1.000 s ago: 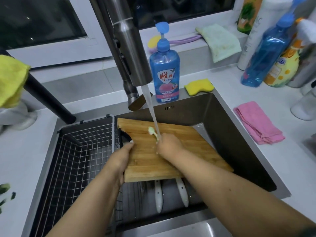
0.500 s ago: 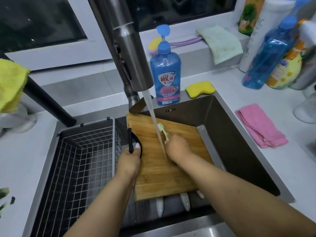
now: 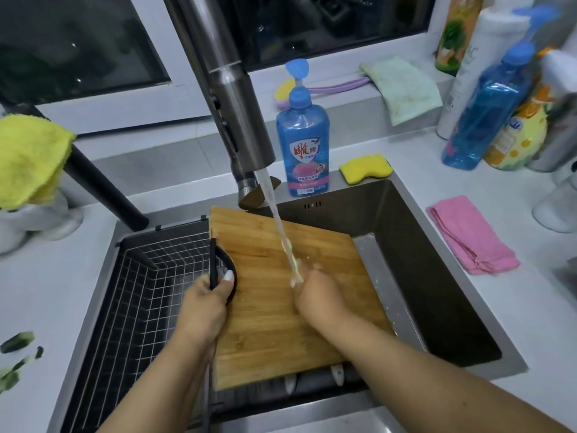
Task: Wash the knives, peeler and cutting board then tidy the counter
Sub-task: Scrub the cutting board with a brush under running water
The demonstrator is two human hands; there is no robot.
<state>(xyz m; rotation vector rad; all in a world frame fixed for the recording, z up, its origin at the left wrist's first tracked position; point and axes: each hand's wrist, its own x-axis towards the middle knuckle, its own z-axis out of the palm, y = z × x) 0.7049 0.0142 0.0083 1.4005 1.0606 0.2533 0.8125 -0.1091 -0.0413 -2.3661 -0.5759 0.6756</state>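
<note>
Rinse stage, roughly mid-task by the look of it. Cutting board lying across the sink, under running water from the tap. Left hand clamped on the board's black handle loop at its left edge, thumb over the rim. Right hand on the board face in the stream, fingers curled round a pale green thing, probably the peeler; blurred by water, so not certain. Two white handles poking out below the board's near edge, likely the knives, washed or not unclear. Wire basket holding nothing visible. Soap bottle and yellow sponge behind the sink. Still left: green scraps on the worktop at left, pink cloth at right, racking, wipe-down.
</note>
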